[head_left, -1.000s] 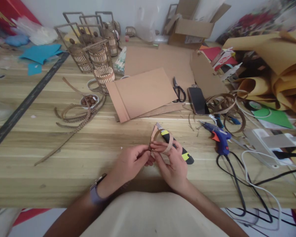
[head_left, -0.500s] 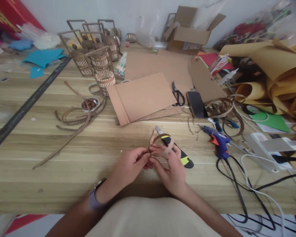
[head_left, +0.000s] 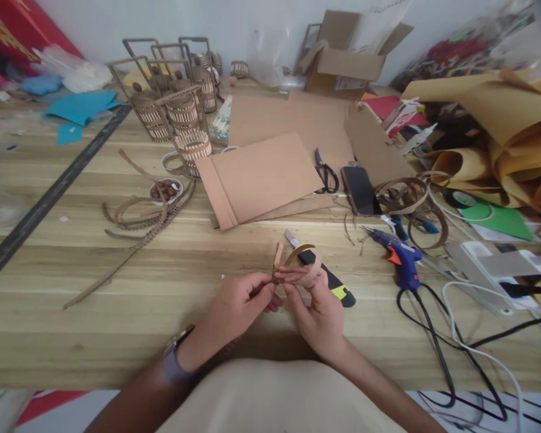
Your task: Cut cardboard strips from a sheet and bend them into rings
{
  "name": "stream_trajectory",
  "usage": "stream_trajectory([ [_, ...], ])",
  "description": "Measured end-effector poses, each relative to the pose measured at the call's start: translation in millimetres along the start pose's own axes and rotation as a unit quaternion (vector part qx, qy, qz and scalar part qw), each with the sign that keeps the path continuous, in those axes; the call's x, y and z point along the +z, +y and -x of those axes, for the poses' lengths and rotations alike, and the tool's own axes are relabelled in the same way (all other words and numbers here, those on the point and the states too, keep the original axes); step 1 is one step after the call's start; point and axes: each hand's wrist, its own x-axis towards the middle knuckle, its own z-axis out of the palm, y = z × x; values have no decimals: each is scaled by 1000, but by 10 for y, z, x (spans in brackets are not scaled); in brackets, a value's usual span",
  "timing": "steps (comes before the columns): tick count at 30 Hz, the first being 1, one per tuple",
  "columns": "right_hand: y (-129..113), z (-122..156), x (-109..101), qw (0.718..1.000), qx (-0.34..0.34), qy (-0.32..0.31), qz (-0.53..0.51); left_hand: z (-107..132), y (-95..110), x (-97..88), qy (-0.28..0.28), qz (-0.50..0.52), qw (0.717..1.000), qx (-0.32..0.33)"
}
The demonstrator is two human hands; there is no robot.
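A thin brown cardboard strip point(head_left: 316, 264), curled into a loop, is held between my two hands close to the table's front edge. My left hand point(head_left: 243, 300) pinches one part of it, thumb against fingers. My right hand point(head_left: 318, 307) has its fingers pressed together on the strip, and the loop curls round them. A short end sticks up above the fingertips; the exact pinch point is partly hidden. Just beyond my right hand lies a black and yellow utility knife point(head_left: 331, 279) with its blade out, partly covered by the hand.
Flat cardboard point(head_left: 261, 177) lies ahead, with scissors point(head_left: 327, 174) and a phone point(head_left: 360, 189) beside it. A blue glue gun point(head_left: 401, 258) and its cables are at the right. Small slatted lanterns point(head_left: 183, 111), a bowl of brown beads point(head_left: 166, 191) and corrugated strips point(head_left: 139, 237) are left.
My right hand has shifted slightly right and its thumb has drawn back from the left fingertips. The strip's upright end stands a little differently. The left hand keeps its pinch.
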Motion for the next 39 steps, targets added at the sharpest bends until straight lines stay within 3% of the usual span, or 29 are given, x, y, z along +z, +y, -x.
stream_trajectory([
  [14, 19, -3, 19, 996, -70, -4, 53, -31, 27, 29, 24, -21, 999, 3],
  [23, 10, 18, 33, 997, -64, -8, 51, -11, 4, 44, 31, -18, 999, 15],
  [32, -10, 12, 13, 999, 40, 24, -6, -1, -25, 13, -2, -1, 1000, 14],
  [39, 7, 18, 12, 1000, -19, -17, 16, -14, 7, 25, 8, -22, 1000, 10],
])
